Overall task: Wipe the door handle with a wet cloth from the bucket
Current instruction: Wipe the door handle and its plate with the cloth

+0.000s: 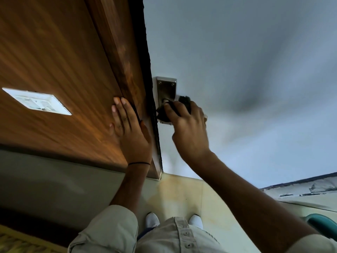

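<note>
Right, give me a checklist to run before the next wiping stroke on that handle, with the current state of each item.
1. Cloth in hand: ok, the right hand grips the dark cloth.
2. Cloth on the handle: ok, it is pressed against the metal plate.
3. Door steadied: ok, the left hand lies flat on the wooden frame.
4. Handle lever visible: not ok, hand and cloth cover it.
5. Cloth wet: cannot tell.
6. Bucket within reach: cannot tell, only a teal rim shows at lower right.
</note>
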Demonstrator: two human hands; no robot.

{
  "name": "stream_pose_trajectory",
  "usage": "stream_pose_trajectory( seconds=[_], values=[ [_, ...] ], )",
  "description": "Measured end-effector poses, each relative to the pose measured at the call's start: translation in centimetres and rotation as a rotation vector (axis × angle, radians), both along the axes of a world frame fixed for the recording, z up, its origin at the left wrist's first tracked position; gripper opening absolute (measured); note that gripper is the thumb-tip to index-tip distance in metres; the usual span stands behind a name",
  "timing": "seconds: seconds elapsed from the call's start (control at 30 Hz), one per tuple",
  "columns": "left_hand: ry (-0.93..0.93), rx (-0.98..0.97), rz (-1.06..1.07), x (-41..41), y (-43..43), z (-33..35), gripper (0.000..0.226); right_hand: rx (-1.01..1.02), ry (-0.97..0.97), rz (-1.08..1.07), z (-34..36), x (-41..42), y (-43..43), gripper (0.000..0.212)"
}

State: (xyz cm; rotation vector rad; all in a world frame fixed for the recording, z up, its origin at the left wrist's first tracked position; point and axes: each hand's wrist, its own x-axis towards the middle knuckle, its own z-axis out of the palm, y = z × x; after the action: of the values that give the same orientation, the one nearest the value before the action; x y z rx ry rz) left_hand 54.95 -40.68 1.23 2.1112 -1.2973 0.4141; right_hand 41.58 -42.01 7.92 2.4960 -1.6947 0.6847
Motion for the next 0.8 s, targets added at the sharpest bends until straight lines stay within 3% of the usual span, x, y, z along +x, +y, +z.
stream_pose_trajectory(
  seconds=[0.23,0.47,0.63,0.73,0.8],
  values=[
    [0.006,0.034,-0.049,0.7,0.5,0.1,0.078,-0.034,-0.046,-0.007,-1.6,-5.3,0.6,0.073],
    [0.058,0.018,-0.057,0.3,0.4,0.2,0.077,-0.008,-0.106,0.003,-1.0,-1.9,-0.4,0.07],
    [0.037,0.029,-0.079,0.5,0.7,0.5,0.076,-0.061,-0.159,-0.012,-2.0,-5.8,0.3,0.071],
    [0.044,0.041,-0.075,0.5,0.9,0.7,0.075,0.015,-0.344,0.022,-1.7,-7.5,0.8,0.058],
    [0.035,0.044,-0.079,0.8,1.1,0.7,0.075,0.273,-0.778,-0.001,-1.2,-8.3,1.0,0.046]
  ],
)
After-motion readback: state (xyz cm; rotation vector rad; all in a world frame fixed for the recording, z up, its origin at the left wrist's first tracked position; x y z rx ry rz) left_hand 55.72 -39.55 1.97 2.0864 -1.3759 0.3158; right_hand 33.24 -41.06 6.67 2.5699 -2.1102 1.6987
